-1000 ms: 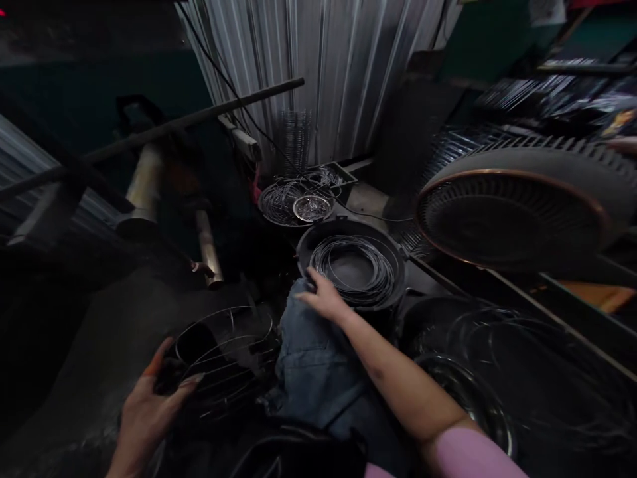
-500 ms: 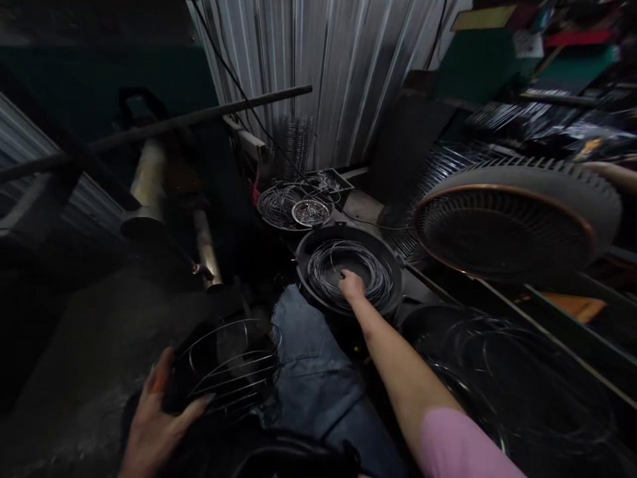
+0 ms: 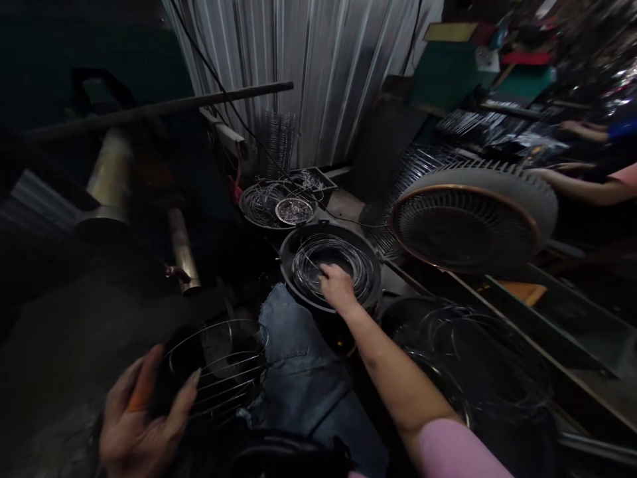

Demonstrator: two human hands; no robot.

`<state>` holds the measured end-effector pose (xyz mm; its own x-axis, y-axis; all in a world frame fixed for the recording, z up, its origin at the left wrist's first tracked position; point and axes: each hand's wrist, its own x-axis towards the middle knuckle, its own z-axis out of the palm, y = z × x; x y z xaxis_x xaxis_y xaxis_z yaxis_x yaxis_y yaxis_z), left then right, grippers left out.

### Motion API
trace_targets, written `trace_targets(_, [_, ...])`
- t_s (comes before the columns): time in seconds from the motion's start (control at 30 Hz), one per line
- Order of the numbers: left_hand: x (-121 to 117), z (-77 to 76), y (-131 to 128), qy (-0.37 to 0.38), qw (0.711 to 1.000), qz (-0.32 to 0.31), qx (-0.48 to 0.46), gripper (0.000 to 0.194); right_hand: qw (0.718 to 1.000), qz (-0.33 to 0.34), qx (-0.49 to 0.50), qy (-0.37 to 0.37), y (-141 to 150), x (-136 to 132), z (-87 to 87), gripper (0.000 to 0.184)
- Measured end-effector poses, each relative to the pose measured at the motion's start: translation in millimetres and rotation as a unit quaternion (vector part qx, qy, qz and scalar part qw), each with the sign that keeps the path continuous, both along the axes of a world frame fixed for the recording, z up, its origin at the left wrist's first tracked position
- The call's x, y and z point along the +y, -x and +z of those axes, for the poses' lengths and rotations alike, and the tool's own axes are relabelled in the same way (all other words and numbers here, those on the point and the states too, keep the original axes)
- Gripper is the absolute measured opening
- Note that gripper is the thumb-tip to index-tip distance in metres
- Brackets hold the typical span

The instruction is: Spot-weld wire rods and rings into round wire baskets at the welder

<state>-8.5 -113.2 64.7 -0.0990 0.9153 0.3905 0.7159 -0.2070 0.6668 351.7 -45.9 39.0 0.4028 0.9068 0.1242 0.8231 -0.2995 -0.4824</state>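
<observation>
Wire, thin, silver-grey and wound in a loose round coil [image 3: 365, 269], lies inside a dark, round, shallow basin [image 3: 377, 257] in the head view. The right hand [image 3: 338, 287], below a pink sleeve [image 3: 460, 448], reaches over the basin's near edge, its fingers curled narrowly together inside the coil's ring. A strand runs to the fingertips, but I cannot tell whether they grip it.

The left hand [image 3: 148, 415], with an orange wrap [image 3: 143, 384] on one finger, is spread wide, thumb apart from the fingers. It is just beside a round rack of thin metal bars [image 3: 231, 365]; contact is too dark to tell.

Faded blue denim [image 3: 303, 372] covers the leg between the rack and the right forearm. Past the basin's far left edge, a round tray of tangled wire [image 3: 256, 204] bears a small, shiny metal dish [image 3: 295, 211] at its right edge. A grey fan with a copper-coloured ring [image 3: 468, 222] is tilted beyond the basin's right edge.
</observation>
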Motion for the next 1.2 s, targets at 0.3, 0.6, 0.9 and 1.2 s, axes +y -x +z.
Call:
trace_targets(0.3, [22.9, 4.4, -65.5, -0.084, 0.929, -0.350, 0.092, 0.054, 0.974, 0.021, -0.146, 0.171, -35.1, -20.5, -34.5, 0.040])
trace_targets(0.6, [37.8, 8.0, -129.2, 0.044, 0.920, -0.390, 0.008, 0.041, 0.976, 0.007, -0.158, 0.149, -82.7, -53.2, -36.9, 0.025])
trace_targets(0.9, [30.9, 1.6, -192.2, 0.389, 0.825, -0.352, -0.211, 0.071, 0.993, 0.038, -0.112, 0.009, -69.8, -62.6, -4.9, 0.021])
trace_targets(1.2, [62.5, 0.7, -250.3, 0.484, 0.644, -0.047, -0.591, 0.019, 0.972, 0.118, 0.018, -0.202, -36.2, -121.4, 23.8, 0.023])
